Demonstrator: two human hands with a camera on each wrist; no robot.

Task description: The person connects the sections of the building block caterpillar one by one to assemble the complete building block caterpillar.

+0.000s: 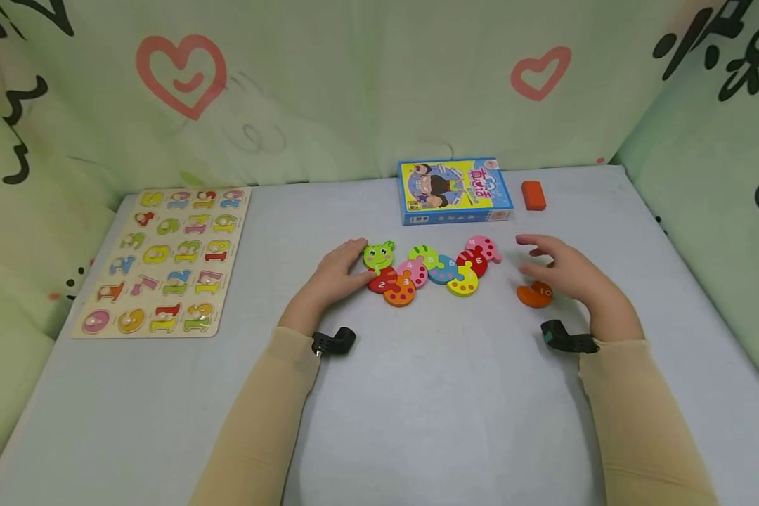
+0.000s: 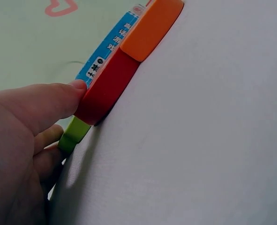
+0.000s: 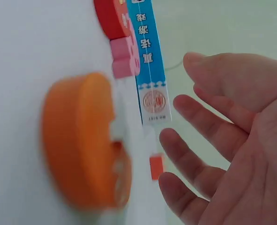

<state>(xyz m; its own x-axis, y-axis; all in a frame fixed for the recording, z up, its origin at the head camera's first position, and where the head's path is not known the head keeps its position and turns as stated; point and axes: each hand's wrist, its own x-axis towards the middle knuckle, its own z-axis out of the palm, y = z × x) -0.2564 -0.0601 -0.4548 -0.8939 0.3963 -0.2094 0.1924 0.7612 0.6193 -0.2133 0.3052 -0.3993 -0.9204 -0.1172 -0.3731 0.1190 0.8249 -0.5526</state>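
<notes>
A caterpillar number puzzle (image 1: 443,270) of several coloured round pieces lies joined in a wavy row on the table. Its green smiling head (image 1: 378,256) is at the left end and a pink piece (image 1: 483,248) at the right. My left hand (image 1: 335,275) rests against the head end, thumb at the edge of the red piece (image 2: 111,84) and fingers beside the green one. Apart from the row lies a loose orange piece (image 1: 534,295) marked 10. Over it hovers my right hand (image 1: 566,267), fingers spread and nothing between them; the right wrist view shows its palm.
Behind the puzzle lies a blue and yellow card box (image 1: 455,191), with a small orange-red block (image 1: 534,195) to its right. A wooden number board (image 1: 164,263) lies at the left. Green cloth walls (image 1: 354,91) enclose the table's back and sides.
</notes>
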